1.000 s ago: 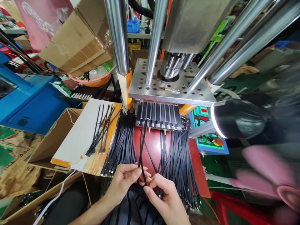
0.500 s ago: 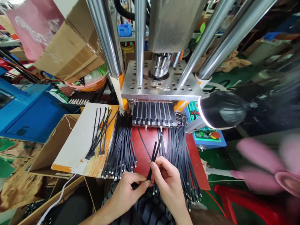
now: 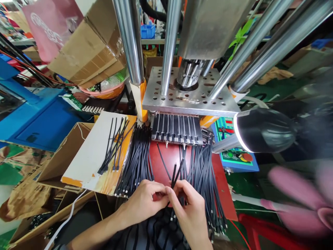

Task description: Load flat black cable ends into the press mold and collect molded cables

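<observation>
Biggest 1st: the steel press (image 3: 205, 31) stands ahead of you, its drilled plate (image 3: 191, 107) level over the far edge of the red board (image 3: 168, 152), rods rising from it. The board is approx. in front of your lap. L of it lies the card sheet (image 3: 88, 149), white w/ an orange, worn R side. The R cable bundle (image 3: 204, 177) covers most of the board's R half, ends spilling past the near edge; the L cable bundle (image 3: 137, 158) lies betw. the sheet's R edge & the bare red, tips toward you. The lit lamp (image 3: 265, 130) hangs beyond the board's far R corner, w/ the control box (image 3: 236, 158) just below it. Under the plate, the slotted fixture (image 3: 177, 128) sits at the board's far edge.

Your L hand (image 3: 145, 201) & R hand (image 3: 191, 206) meet over the near edge, approx. mid, thumbs & fingers pinching the black cables (image 3: 173, 178); min. 2 upper ends stick up, crossed, exact L contact partly hidden. A few loose cables (image 3: 107, 161) lie on the sheet's R half. Smallest: a single cable (image 3: 163, 161) curves over the bare red.
</observation>
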Tool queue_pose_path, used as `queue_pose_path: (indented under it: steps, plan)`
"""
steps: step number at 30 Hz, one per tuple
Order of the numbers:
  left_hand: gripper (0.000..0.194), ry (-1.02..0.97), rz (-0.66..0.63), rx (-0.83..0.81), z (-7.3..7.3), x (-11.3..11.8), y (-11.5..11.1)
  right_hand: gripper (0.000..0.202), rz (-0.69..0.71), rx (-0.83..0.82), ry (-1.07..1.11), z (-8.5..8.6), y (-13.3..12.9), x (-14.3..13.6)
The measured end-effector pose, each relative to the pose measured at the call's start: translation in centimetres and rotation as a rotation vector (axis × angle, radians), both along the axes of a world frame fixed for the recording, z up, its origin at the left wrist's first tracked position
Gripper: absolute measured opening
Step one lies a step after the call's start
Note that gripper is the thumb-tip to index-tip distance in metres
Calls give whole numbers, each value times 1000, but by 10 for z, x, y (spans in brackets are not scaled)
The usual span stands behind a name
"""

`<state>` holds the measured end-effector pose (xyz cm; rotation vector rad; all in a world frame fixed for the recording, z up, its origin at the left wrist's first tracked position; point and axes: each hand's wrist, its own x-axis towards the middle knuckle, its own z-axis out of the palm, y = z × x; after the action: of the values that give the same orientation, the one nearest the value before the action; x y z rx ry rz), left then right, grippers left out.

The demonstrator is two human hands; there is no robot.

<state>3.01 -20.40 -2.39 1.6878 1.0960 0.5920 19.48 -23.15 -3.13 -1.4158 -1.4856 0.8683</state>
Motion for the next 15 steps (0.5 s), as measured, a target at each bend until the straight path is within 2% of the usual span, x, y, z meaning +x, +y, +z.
queue_pose_path:
  steps: [3,5,6,9,10,13,15]
  plan:
    - [24,-1,47,50,-3,-1,-1,12,-13,90,-35,0,1,-2]
    - [12,-50,38,-7,1,-5,3,12,41,102,-8,1,3,0]
    - [9,-94,30,-42,6,-8,7,13,69,99,3,2,3,2]
    - [36,-250,55,-45,24,-13,26,13,119,90,-1,5,5,4]
    - [37,-278,60,-11,30,-12,33,13,131,88,-9,5,5,3]
    - [20,-285,-18,84,45,-6,52,18,169,91,-18,2,5,-1]
    - [22,-283,-65,108,49,0,60,21,179,92,-18,-3,4,-1]
